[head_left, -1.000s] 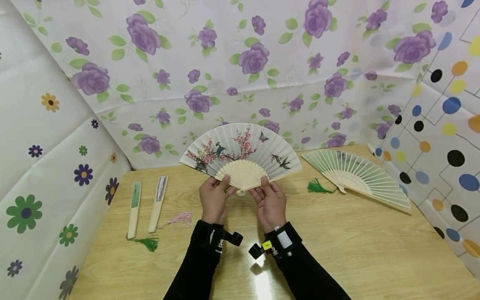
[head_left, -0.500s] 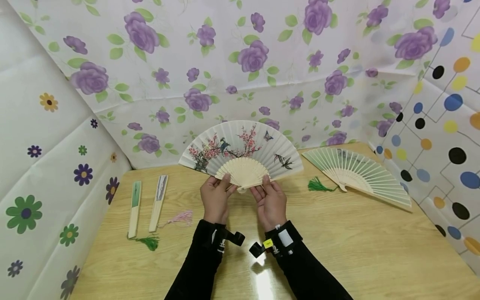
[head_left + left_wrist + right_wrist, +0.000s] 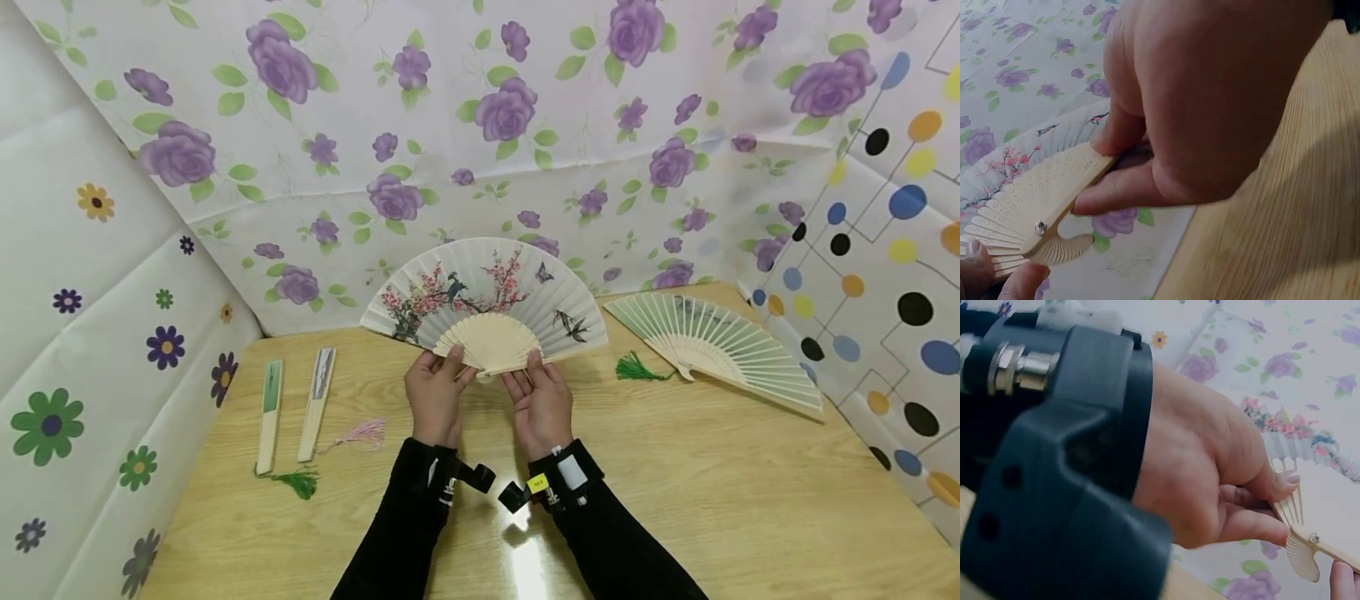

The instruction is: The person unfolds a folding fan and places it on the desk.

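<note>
Held fan (image 3: 487, 304): folded fans (image 3: 316, 408) left, spread fan (image 3: 723, 348) right.

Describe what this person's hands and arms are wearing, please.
The left hand and right hand are bare, without gloves. Long black sleeves reach toward the wrists. A black camera mount is worn at each wrist; the right one bears a yellow label, its print too small to read, and near it a white rectangular patch.

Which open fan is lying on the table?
The spread green fan at right, with a green tassel. The left hand and right hand hold up the blossom-painted fan; the two folded fans aren't open.
</note>
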Demonstrator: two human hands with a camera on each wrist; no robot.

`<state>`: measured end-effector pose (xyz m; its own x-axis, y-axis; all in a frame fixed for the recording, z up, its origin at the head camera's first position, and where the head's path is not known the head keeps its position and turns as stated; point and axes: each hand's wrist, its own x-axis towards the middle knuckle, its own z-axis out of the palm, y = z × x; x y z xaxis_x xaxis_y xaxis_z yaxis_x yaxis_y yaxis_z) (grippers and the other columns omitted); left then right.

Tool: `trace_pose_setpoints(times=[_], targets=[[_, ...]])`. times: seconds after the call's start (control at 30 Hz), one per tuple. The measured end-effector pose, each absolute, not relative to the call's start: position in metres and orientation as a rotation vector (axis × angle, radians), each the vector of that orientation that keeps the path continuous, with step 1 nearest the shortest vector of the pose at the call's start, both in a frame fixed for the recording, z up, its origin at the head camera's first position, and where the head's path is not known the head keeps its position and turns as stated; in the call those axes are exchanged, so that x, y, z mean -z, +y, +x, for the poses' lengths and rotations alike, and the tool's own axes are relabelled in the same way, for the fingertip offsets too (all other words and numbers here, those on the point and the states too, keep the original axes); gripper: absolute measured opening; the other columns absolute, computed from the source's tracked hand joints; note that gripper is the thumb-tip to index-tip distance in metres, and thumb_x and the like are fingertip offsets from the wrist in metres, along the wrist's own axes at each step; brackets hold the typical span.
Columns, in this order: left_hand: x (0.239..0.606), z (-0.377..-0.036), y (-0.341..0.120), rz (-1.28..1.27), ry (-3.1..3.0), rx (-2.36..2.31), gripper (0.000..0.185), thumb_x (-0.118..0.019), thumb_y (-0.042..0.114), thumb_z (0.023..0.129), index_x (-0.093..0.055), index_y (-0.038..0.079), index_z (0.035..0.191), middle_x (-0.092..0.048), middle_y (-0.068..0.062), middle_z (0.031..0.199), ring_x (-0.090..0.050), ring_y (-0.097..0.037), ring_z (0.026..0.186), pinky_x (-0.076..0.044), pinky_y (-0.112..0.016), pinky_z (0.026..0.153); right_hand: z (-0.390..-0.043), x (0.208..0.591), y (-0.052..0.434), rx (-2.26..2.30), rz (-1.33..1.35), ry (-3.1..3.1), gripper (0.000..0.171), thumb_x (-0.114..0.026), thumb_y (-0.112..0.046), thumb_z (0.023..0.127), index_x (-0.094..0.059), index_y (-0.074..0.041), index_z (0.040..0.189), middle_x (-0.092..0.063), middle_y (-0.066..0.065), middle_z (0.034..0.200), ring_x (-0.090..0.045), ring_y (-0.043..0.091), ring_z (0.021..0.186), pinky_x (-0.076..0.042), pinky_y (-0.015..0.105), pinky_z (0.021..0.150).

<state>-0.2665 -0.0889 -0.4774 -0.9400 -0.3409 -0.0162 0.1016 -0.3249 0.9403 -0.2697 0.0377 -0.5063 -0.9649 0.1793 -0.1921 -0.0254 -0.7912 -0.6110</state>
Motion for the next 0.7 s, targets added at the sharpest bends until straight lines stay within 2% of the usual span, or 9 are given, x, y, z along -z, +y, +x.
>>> trace_pose_setpoints(times=[0.2, 0.37, 0.5, 0.7], targets=[[0.4793, -0.2679, -0.0861, 0.307, -1.591, 2.345, 0.033, -0.066, 0.005, 0.116, -0.069, -0.006, 0.147, -0.075, -0.027, 0.134, -0.081, -0.018, 0.109, -0.072, -0.034, 0.096, -0.2694, 0.5058, 0.0363, -2.886, -0.418, -0.909, 0.038, -0.053, -0.021, 0.122, -0.061, 0.005, 0.149, -0.078, 0.005, 0.114, -0.081, 0.012, 0.097, -0.067, 0.025, 0.102], [0.4785, -0.2677, -0.0864, 0.312, -1.571, 2.359, 0.031, -0.064, 0.007, 0.117, -0.069, -0.007, 0.145, -0.076, -0.021, 0.130, -0.080, -0.016, 0.106, -0.072, -0.034, 0.096, -0.2679, 0.5037, 0.0368, -2.927, -0.424, -0.894, 0.043, -0.052, -0.026, 0.122, -0.057, 0.003, 0.153, -0.074, 0.005, 0.119, -0.079, 0.011, 0.103, -0.064, 0.023, 0.107], [0.4763, -0.2664, -0.0863, 0.332, -1.560, 2.374, 0.031, -0.063, 0.007, 0.118, -0.069, -0.007, 0.144, -0.076, -0.020, 0.130, -0.080, -0.015, 0.106, -0.072, -0.032, 0.095, -0.2676, 0.5019, 0.0369, -2.916, -0.439, -0.888, 0.039, -0.052, -0.025, 0.122, -0.059, 0.002, 0.150, -0.076, 0.004, 0.117, -0.079, 0.010, 0.100, -0.065, 0.023, 0.106], [0.4749, -0.2651, -0.0874, 0.341, -1.555, 2.380, 0.032, -0.061, 0.006, 0.118, -0.067, -0.007, 0.146, -0.073, -0.026, 0.140, -0.080, -0.017, 0.112, -0.071, -0.034, 0.101, -0.2683, 0.5000, 0.0374, -2.885, -0.412, -0.922, 0.029, -0.056, -0.022, 0.121, -0.069, -0.002, 0.137, -0.077, 0.003, 0.110, -0.079, 0.011, 0.094, -0.068, 0.025, 0.100]])
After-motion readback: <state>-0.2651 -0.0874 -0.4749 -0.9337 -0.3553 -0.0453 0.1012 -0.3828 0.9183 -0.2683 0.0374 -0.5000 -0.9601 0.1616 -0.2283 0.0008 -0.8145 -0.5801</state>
